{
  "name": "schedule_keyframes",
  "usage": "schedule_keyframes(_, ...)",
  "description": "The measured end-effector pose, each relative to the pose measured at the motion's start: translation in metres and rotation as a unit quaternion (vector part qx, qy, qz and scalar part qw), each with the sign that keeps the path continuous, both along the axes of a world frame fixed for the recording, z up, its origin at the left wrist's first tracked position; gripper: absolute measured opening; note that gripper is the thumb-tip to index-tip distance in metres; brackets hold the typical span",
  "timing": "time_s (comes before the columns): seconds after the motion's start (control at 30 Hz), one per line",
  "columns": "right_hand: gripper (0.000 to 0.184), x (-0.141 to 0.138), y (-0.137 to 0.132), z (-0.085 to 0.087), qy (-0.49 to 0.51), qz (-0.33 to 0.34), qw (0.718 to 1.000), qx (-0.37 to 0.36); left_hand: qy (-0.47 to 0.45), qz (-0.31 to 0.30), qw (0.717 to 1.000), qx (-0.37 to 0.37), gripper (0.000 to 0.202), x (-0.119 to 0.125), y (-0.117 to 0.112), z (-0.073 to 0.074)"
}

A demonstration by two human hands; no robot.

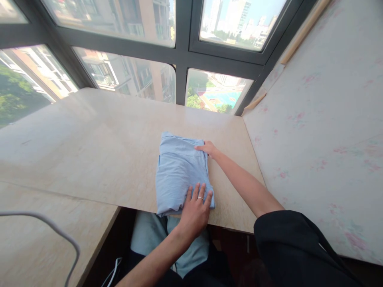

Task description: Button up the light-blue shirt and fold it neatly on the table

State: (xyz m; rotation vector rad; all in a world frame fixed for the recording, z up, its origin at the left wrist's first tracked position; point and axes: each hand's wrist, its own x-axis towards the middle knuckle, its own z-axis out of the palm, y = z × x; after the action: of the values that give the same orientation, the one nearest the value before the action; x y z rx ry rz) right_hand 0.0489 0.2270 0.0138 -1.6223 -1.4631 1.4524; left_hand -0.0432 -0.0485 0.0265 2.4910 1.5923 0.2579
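A folded light blue garment [176,171] lies on the pale stone-look sill, with a wide band like a waistband along its far end. My left hand [196,209], wearing a ring, rests on its near right part with the fingers spread. At the far right corner, my right hand [208,148] grips the edge, thumb on top and the other fingers mostly hidden beneath or behind the cloth. The garment's near edge lies close to the front of the sill, above my knees.
Dark-framed windows [181,59] rise behind the sill [89,151]. A floral-papered wall [314,131] bounds the right side, with peeling trim near the window. At the lower left, a grey cable [56,231] curves over a second stone-look surface [36,255].
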Motion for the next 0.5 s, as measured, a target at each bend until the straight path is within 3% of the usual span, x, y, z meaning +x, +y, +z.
schedule_keyframes(0.3, 0.037, 0.009, -0.004, -0.013, -0.024, 0.008, 0.996, 0.088, 0.010, -0.013, 1.000, 0.008, 0.065, 0.006, -0.016, -0.011)
schedule_keyframes(0.5, 0.040, 0.008, 0.001, -0.013, -0.093, -0.002, 0.988, 0.124, -0.011, -0.008, 1.000, 0.022, 0.066, 0.010, -0.026, -0.028)
